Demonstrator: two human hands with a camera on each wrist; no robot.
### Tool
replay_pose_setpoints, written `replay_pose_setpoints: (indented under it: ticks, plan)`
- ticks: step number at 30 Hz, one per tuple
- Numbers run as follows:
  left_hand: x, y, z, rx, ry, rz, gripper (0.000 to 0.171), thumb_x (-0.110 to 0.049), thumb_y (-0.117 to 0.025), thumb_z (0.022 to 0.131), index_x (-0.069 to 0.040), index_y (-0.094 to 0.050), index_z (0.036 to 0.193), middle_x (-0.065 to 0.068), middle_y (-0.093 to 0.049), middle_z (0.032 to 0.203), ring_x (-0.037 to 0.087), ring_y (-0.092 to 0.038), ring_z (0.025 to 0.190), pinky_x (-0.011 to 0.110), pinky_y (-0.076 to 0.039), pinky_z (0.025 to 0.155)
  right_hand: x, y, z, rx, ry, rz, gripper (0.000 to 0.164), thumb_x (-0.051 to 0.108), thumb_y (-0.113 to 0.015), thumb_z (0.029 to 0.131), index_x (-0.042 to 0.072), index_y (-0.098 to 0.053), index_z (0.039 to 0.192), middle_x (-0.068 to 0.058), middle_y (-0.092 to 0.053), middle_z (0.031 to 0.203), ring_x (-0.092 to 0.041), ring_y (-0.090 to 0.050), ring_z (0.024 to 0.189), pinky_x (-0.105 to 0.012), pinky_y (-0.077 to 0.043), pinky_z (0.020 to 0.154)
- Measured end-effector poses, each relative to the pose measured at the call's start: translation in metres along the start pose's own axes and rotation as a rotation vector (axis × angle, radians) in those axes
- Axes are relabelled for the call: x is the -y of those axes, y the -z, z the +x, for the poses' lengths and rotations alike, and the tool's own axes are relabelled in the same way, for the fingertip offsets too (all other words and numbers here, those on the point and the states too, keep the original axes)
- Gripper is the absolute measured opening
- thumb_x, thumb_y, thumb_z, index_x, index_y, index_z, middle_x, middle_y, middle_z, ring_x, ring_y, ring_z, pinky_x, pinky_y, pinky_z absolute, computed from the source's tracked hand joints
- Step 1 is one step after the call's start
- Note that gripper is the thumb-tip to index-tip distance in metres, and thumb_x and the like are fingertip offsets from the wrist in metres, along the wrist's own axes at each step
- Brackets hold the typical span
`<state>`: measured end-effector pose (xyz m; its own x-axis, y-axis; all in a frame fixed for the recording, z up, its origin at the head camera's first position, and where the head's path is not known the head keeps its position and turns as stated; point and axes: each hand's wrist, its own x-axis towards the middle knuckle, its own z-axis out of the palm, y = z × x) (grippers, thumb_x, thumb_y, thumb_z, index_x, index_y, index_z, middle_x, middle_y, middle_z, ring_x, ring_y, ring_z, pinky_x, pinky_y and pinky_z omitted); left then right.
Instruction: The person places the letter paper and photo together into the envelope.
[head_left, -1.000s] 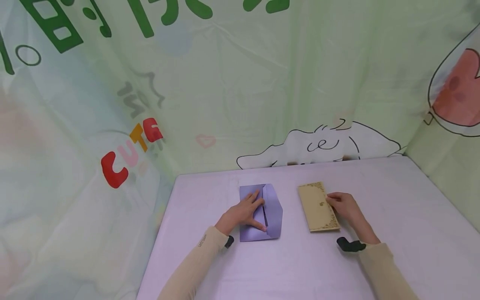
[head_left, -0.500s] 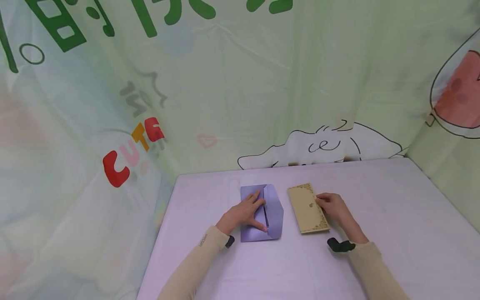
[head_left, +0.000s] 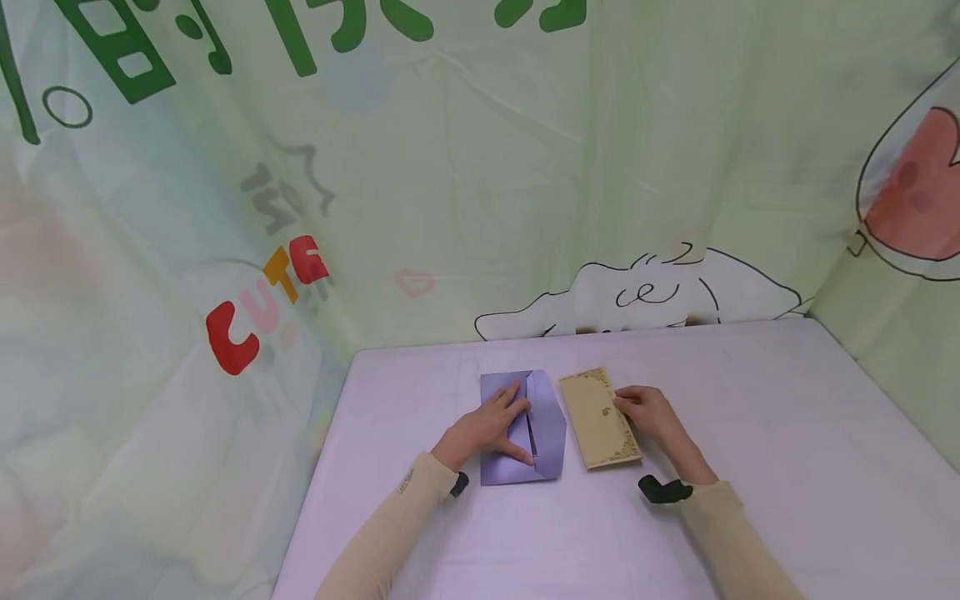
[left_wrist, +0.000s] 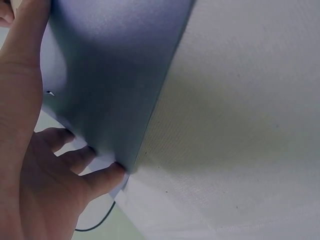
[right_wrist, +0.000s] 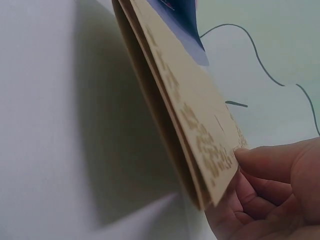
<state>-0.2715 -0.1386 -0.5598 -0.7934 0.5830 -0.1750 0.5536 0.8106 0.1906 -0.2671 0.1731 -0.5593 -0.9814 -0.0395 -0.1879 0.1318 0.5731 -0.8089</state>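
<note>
A purple envelope [head_left: 550, 425] lies on the table with its flap unfolded to the right and a dark slit along its opening. My left hand [head_left: 491, 425] rests on it, fingers spread, thumb near the slit. In the left wrist view, fingertips of the left hand [left_wrist: 55, 190] touch the envelope [left_wrist: 110, 75]. Just right of the envelope is a folded tan card [head_left: 596, 421] with brown ornamental corners, tilted slightly. My right hand [head_left: 648, 417] pinches its right edge. The right wrist view shows the thumb of the right hand [right_wrist: 280, 185] on the card's printed face [right_wrist: 195, 100], and its layered folds.
A pale lilac cloth covers the table [head_left: 420, 533]. Behind it hangs a printed curtain [head_left: 450, 208] with cartoon drawings, and another printed side [head_left: 135, 375] stands at the left. Dark straps are on both wrists.
My right hand has moved left with the tan card, bringing it close to the envelope's flap. The left hand and envelope have stayed in place.
</note>
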Motion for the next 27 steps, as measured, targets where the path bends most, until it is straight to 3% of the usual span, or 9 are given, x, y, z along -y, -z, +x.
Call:
replay_pose_setpoints:
  ticks: [27]
  plan:
    - [0.000, -0.001, 0.000, 0.000, 0.008, -0.001, 0.090, -0.073, -0.076, 0.070, -0.027, -0.040, 0.138, 0.017, -0.016, 0.168, 0.039, -0.025, 0.152, 0.048, -0.036, 0.118, 0.008, -0.025, 0.003, -0.017, 0.029, 0.050, 0.034, 0.011, -0.054, 0.102, -0.013, -0.058, 0.126, -0.025, -0.069, 0.108, -0.020, -0.063, 0.085, -0.026, -0.052, 0.069]
